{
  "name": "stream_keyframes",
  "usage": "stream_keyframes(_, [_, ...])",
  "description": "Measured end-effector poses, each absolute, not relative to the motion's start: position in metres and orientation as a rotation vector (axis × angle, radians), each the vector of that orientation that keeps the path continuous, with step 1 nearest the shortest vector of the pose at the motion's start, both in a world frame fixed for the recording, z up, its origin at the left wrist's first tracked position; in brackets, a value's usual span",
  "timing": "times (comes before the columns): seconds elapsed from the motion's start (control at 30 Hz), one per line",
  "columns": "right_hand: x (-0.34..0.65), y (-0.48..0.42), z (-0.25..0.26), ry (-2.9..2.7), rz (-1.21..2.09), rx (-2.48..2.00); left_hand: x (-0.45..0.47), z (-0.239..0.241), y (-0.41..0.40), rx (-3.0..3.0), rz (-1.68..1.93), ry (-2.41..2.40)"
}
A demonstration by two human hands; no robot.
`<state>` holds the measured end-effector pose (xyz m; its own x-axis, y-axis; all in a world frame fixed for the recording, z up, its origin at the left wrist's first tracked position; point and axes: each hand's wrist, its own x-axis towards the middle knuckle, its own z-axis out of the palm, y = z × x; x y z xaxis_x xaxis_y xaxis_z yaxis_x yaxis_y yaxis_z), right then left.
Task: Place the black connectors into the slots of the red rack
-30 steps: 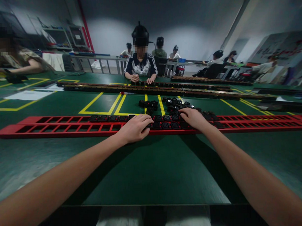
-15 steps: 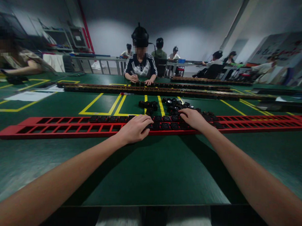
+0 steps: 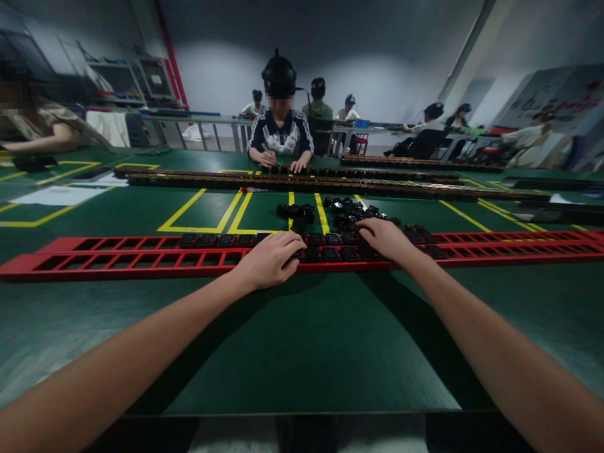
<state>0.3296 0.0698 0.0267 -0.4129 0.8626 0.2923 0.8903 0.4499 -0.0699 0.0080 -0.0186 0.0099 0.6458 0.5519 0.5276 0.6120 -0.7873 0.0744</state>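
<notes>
A long red two-row frame [image 3: 133,260] lies across the green table, with black square socket modules [image 3: 333,254] seated in its middle slots. My left hand [image 3: 272,260] is closed over the near row, its fingertips and thumb at a black module there; the fingers partly cover it. Farther right, my right hand [image 3: 386,239] reaches over the frame with bent, closed fingers at the far row, beside a loose pile of black socket modules [image 3: 348,210]. What its fingertips hold, if anything, is hidden. Another small cluster of black modules [image 3: 295,212] lies just behind the frame.
Long dark rails [image 3: 320,179] lie across the table behind the pile. Yellow tape lines [image 3: 194,208] mark the green top, and white papers [image 3: 55,190] lie at the left. A co-worker [image 3: 280,134] sits opposite, hands at the rails; more people sit beyond.
My hands stay almost in place at the frame. The whole view has shifted very slightly; no module has visibly moved.
</notes>
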Motion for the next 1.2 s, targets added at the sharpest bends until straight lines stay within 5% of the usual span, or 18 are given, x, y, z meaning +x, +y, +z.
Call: stream_keyframes(1.2, [0.3285,0.0686,0.0274,-2.423,-0.144,-1.528,0.0079,0.0101,-0.0184,-2.751,-0.828,-0.967])
